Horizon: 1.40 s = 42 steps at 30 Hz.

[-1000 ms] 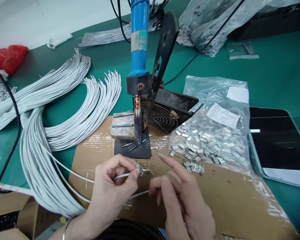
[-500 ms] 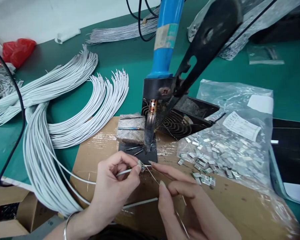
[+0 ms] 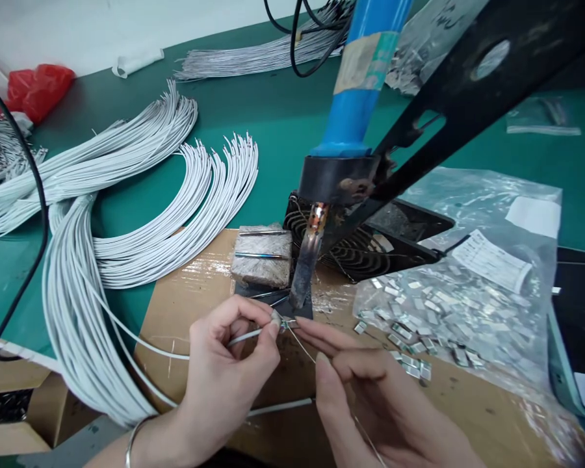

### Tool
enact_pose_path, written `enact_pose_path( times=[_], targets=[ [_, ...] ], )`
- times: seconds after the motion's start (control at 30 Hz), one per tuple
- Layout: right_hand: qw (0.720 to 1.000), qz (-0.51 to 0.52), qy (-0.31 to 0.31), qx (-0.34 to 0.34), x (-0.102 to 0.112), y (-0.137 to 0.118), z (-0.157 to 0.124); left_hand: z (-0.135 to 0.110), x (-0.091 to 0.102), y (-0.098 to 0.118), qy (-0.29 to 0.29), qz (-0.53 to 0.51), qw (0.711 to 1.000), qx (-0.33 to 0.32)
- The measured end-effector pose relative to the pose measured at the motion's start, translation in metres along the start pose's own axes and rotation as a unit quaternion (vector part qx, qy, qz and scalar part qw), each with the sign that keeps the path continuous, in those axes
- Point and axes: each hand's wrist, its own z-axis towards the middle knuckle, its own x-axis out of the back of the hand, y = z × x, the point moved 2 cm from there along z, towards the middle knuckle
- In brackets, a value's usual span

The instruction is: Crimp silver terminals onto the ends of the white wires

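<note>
In the head view my left hand (image 3: 231, 364) is closed, thumb and finger pinching the end of a white cable (image 3: 246, 336). At those fingertips sits a small metal part (image 3: 286, 323), partly covered. My right hand (image 3: 370, 396) pinches a thin solder wire (image 3: 302, 344), whose free end reaches up to the small part. Its forefinger is stretched out close to the part's right side. Just above, the tip of a blue-handled soldering iron (image 3: 302, 279) points down, clamped in a black metal arm (image 3: 448, 117).
Bundles of white cables (image 3: 78, 305) curve along the left. A worn sponge block (image 3: 262, 266) lies behind the hands. To the right, a clear bag (image 3: 487, 188) has many small metal parts (image 3: 419, 299) in and before it. Cardboard (image 3: 175, 305) covers the bench.
The view has shifted, so the iron and its arm appear larger and further right. Both hands keep their hold and stay together under the iron's tip.
</note>
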Motion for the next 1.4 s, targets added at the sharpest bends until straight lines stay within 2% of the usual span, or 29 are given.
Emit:
enact_pose_path(
  times=[0.23,0.47,0.63,0.97,1.27,1.4],
  targets=[
    [0.999,0.026,0.012,-0.021,-0.003,0.000,0.000,0.001,-0.003,0.005,0.005,0.019,1.000,-0.012],
    [1.000,0.014,0.011,-0.025,0.000,0.003,0.000,-0.002,-0.002,0.000,0.006,0.026,0.999,-0.027],
    [1.000,0.005,0.013,-0.025,0.000,0.005,0.002,0.001,-0.004,0.000,0.008,0.021,1.000,-0.019],
    [0.997,0.057,0.009,-0.054,-0.004,-0.001,0.008,0.005,-0.007,0.007,0.012,0.020,1.000,-0.010],
    [0.996,0.062,0.021,-0.065,-0.004,0.000,0.008,0.007,-0.010,0.010,0.023,0.034,0.998,-0.038],
    [0.998,0.053,0.006,-0.040,-0.003,0.000,0.010,0.007,-0.011,0.011,0.029,0.036,0.998,-0.044]
  ],
)
